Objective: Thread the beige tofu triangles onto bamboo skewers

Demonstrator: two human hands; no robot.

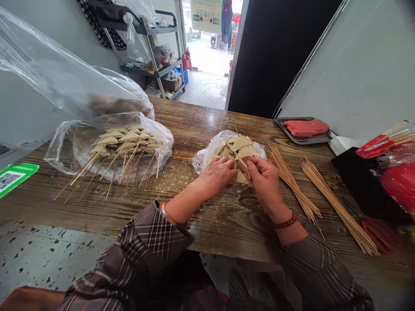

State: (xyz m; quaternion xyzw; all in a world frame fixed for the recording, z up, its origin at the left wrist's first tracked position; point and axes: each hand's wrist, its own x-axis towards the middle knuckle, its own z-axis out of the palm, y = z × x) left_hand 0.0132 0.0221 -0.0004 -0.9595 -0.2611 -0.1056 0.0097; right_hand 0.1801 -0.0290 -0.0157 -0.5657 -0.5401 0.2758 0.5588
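A pile of tan triangular slices [242, 142], which look like dried tofu, lies on a clear plastic bag [205, 159] in front of me. My left hand [219, 173] rests at the pile's near left side, fingers curled inward; what they hold is hidden. At the near right edge, my right hand [265, 176] pinches one of the tan slices between thumb and fingers. A thin stick tip pokes up behind the pile. On the left, skewered slices [128, 139] lie stacked in another clear bag [164, 137], their bare sticks pointing toward me.
Two bundles of bamboo skewers [292, 185] lie right of my hands. Farther right are a metal tray [303, 139] of pink food sticks and a black box [353, 166] with red-wrapped packets. A green QR card [17, 178] sits at far left. A shelf cart [155, 56] stands beyond the table.
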